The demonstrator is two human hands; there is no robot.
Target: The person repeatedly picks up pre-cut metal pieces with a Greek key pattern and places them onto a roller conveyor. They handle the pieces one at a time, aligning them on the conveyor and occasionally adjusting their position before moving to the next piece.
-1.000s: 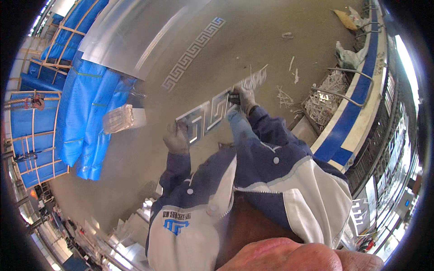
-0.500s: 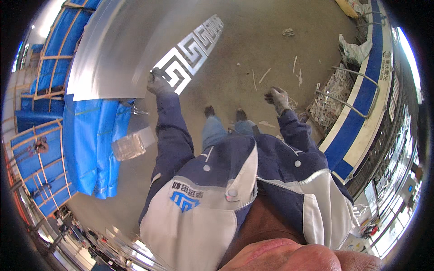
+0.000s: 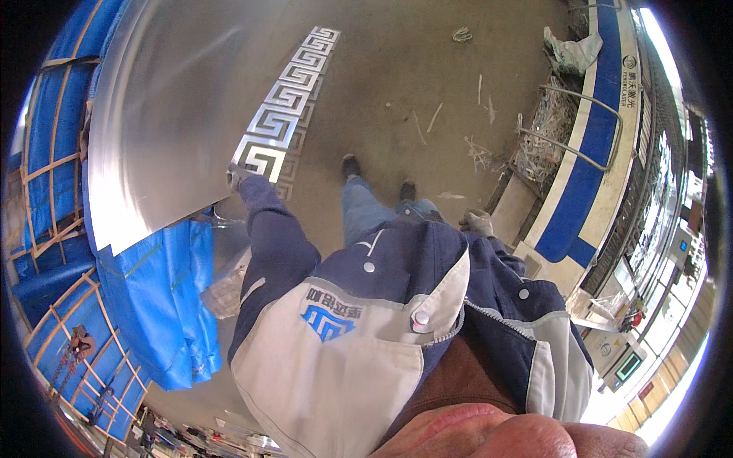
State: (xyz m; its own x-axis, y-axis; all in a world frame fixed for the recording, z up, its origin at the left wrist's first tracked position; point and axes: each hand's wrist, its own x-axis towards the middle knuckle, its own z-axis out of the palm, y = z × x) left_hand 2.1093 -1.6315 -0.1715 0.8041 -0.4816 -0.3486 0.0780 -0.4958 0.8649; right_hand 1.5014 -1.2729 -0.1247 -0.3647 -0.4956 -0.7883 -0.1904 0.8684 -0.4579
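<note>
- The sheet (image 3: 164, 114), a large shiny metal panel with a cut key-pattern border (image 3: 286, 95), stands at the left over blue-wrapped stacks (image 3: 153, 305).
- It looks thin, broad and likely to flex; its surface is slick and its cut edges probably sharp, so the solid corner below the fretwork seems the safest hold.
- The gloved left hand (image 3: 240, 175) is closed on that lower corner.
- The gloved right hand (image 3: 479, 223) hangs free by the hip, holding nothing, its fingers loosely curled.
- Against half a second ago, the sheet fills more of the left, and the right hand has dropped lower.
</note>
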